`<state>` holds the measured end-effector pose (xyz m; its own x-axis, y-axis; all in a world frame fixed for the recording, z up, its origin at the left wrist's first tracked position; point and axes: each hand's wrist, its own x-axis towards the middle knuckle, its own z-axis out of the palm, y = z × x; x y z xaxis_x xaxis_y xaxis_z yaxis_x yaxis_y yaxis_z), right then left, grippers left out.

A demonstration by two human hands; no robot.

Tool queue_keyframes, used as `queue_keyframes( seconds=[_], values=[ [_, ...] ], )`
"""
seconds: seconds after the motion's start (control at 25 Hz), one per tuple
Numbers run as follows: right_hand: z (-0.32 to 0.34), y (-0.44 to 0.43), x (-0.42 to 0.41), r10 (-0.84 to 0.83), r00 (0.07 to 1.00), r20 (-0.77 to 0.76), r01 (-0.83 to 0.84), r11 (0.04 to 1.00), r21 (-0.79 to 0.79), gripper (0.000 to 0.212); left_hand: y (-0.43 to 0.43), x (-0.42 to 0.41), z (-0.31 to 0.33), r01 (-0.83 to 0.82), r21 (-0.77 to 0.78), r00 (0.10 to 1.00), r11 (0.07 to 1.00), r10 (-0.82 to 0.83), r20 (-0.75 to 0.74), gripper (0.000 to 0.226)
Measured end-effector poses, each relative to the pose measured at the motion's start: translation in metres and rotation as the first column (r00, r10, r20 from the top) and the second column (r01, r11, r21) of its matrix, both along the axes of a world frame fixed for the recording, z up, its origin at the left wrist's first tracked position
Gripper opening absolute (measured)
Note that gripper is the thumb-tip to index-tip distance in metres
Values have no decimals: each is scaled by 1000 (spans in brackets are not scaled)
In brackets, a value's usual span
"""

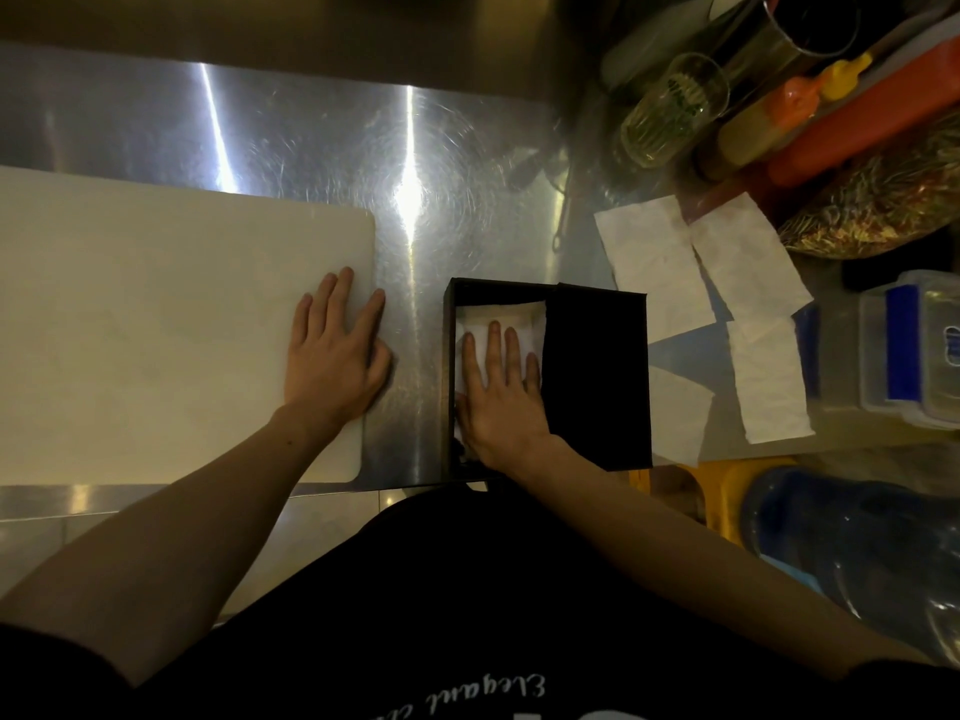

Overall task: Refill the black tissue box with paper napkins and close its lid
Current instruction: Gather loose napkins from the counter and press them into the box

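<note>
While we look down from the head camera, this is how things lie.
Tissue box: our black tissue box (545, 376) sits on the steel counter (322, 148) near its front edge, its lid (597, 381) swung up on the right side.
Right hand: our right hand (501, 392) lies flat inside the box, fingers spread, pressing the white napkins (511, 314).
Left hand: our left hand (335, 350) rests flat and empty, fingers spread, on the corner of the white cutting board (171, 330).
Loose napkins: more paper napkins (711, 283) lie spread on the counter just right of the box.
Background: bottles and a glass jar (670, 111) stand at the far right; contents possibly herbs, too blurred to tell.
</note>
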<state>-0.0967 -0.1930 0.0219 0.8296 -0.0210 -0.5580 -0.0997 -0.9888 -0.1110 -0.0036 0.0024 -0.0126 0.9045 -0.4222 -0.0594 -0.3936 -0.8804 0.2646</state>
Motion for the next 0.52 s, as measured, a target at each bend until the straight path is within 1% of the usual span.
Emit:
queue_keyframes(
  seconds=[0.16,0.24,0.32,0.4,0.44,0.52],
  values=[
    [-3,-2,-2,-26,1000,-1,26,998,51,68,0,1,0,-4,7,1000,1000,4,1,58],
    [0,-2,-2,-56,998,41,52,995,91,67,0,0,0,-2,2,1000,1000,2,-10,58],
    [12,-3,0,-69,985,157,49,990,131,64,0,0,1,0,-6,1000,1000,0,-10,58],
    [30,-10,4,-107,945,308,40,976,216,60,1,0,1,0,-9,1000,1000,0,-8,59],
    [40,-18,8,-148,907,394,42,964,264,58,0,0,2,-2,-11,1000,1000,2,-4,59],
    [54,-41,19,-269,789,553,83,937,338,50,0,0,1,-3,-13,1000,1000,3,5,59]
  ],
)
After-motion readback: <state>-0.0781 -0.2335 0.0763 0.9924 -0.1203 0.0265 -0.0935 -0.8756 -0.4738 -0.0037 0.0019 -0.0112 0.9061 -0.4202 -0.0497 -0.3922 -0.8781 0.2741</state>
